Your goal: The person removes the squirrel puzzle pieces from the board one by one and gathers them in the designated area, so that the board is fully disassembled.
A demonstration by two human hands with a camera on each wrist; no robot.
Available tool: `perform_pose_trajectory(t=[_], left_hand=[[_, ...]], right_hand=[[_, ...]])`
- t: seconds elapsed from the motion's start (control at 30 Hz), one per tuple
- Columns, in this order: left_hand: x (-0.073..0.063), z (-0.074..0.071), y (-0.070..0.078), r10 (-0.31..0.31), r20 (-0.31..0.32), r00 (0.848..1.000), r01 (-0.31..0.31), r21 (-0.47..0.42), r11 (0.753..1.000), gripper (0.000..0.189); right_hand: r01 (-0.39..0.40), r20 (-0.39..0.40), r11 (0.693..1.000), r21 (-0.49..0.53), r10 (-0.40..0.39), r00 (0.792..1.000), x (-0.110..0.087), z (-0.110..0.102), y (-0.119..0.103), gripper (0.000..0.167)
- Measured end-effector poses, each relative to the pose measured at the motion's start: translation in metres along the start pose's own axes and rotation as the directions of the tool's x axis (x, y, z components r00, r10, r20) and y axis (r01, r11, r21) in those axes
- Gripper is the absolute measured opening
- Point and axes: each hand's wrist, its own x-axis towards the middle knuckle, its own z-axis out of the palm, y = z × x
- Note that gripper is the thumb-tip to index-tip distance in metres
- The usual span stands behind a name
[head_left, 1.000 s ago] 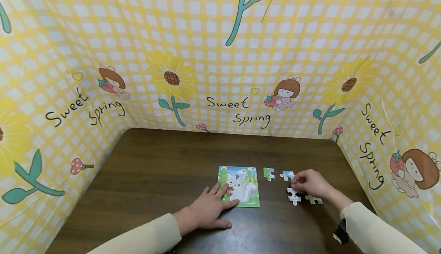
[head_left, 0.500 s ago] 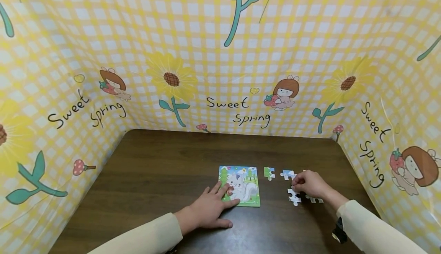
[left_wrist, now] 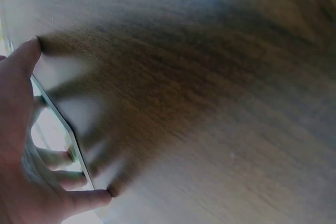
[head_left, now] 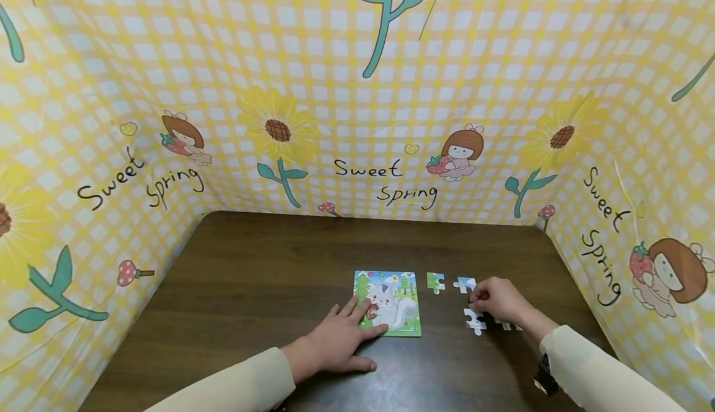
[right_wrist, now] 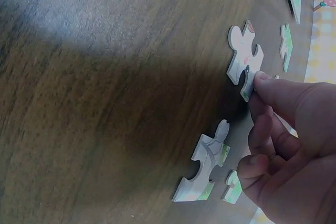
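Note:
A square picture puzzle board (head_left: 402, 313) with a white squirrel on it lies on the table. My left hand (head_left: 337, 334) rests with fingers spread, partly on the board's lower left and partly on the table. In the left wrist view, the left hand (left_wrist: 26, 145) reaches over the board's edge. To the right, my right hand (head_left: 503, 297) pinches the edge of a white jigsaw piece (head_left: 476, 321) between thumb and index finger. The right wrist view shows this jigsaw piece (right_wrist: 244, 53) at the fingertips, the other fingers curled; whether it is off the table I cannot tell.
A green jigsaw piece (head_left: 436, 282) and a blue-and-white piece (head_left: 463, 285) lie right of the board. Another grey-white piece (right_wrist: 202, 163) lies beside the right hand, with a green-edged piece (right_wrist: 232, 187) near it. A checkered cloth (head_left: 357, 120) surrounds the brown table (head_left: 251, 275).
My right wrist and sleeve have shifted slightly left, with the fingers staying at the same jigsaw piece. The left hand and the board have kept their places.

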Motion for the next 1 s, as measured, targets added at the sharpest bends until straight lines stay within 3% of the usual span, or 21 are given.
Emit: perform_pose_trajectory(t=[0.2,0.37,0.5,0.77,1.0], left_hand=[[0.001,0.002,-0.001,0.004,-0.008,1.0,-0.004,-0.017,1.0,0.073],[0.0,0.005,-0.003,0.012,-0.023,1.0,-0.014,-0.048,0.999,0.072],[-0.002,0.005,-0.006,0.021,-0.043,0.999,-0.023,-0.059,0.998,0.072],[-0.003,0.006,-0.009,0.054,-0.085,0.995,-0.057,-0.043,0.997,0.074],[-0.007,0.005,-0.016,0.004,-0.104,0.995,-0.015,-0.106,0.994,0.074]], right_hand=[[0.018,-0.005,1.0,-0.005,-0.018,1.0,-0.002,0.0,-0.001,0.011],[-0.026,0.005,1.0,0.013,0.026,1.0,0.001,-0.004,-0.011,0.011],[-0.035,0.015,0.997,0.071,0.034,0.999,0.012,-0.01,-0.032,0.004],[0.015,0.029,0.985,0.172,-0.02,0.999,0.045,-0.013,-0.088,0.007],[0.053,0.051,0.98,0.193,-0.064,0.997,0.07,-0.001,-0.119,0.011]])
